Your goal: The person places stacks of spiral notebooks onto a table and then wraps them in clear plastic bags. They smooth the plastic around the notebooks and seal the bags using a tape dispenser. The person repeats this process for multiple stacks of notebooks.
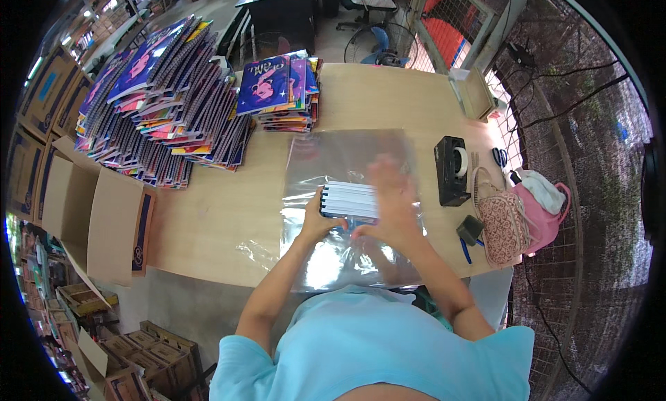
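I have the stack [349,201] standing in the middle of the sheet [354,155], between my palms, which are apart and facing each other across it. My left hand [320,222] is clamped on its side at nine o'clock, fingers along the dark bindings and thumb in front, I think to keep the edges even. My right hand [398,205] is flat and blurred at three; whether it touches I cannot tell. The sheet is clear, glossy and rippled, wide enough to leave a margin around the white, layered paper. Tape [448,171] in a black holder sits toward two, probably there for easy reach from my right. Toward ten a slumped pile [173,96] of coil-bound, shiny-covered books leans; a squarer pile [267,87] is at eleven. The box [114,224] gapes at nine, stiff brown card, and a patterned bag [503,224] rests just past three, rounded and softly textured
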Motion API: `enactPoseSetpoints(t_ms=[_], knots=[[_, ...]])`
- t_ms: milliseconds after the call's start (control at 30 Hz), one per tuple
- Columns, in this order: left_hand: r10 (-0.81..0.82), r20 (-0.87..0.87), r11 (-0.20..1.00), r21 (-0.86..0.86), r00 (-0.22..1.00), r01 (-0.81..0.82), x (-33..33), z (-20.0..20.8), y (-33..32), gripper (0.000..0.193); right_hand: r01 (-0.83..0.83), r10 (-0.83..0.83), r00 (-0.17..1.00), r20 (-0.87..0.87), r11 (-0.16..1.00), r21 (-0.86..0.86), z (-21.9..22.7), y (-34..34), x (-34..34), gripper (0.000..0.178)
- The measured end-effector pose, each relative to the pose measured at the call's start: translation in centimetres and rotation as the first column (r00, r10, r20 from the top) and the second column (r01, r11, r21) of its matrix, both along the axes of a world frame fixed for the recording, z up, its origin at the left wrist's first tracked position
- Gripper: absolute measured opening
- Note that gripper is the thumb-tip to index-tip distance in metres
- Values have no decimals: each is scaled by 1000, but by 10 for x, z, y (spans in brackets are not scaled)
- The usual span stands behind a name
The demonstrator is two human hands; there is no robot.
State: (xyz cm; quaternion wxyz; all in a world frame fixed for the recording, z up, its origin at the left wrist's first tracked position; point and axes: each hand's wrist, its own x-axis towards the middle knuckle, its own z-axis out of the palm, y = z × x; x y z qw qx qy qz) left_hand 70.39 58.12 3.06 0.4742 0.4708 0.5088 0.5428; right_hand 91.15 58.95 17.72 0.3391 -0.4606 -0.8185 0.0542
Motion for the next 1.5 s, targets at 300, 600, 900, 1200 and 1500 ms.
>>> enactPoseSetpoints(t_ms=[300,600,900,1200,1500], knots=[[63,97,996,58,993,-69,7,-9,-6,81,-366,-274,324,-906,847,-387,-205,6,-3,80],[533,138,843,4,835,-538,66,29,-50,80,-255,-155,817,-556,768,-588,-82,58,0,40],[646,684,738,-673,339,-46,76,-37,-60,48,-68,447,871,204,521,-851,-127,154,-86,71],[771,604,629,-772,200,-93,75,-38,-38,31,-105,498,836,231,558,-823,-133,174,-91,71],[756,530,563,-826,383,32,61,-31,-37,34,-36,382,806,453,794,-607,-145,163,-93,73]])
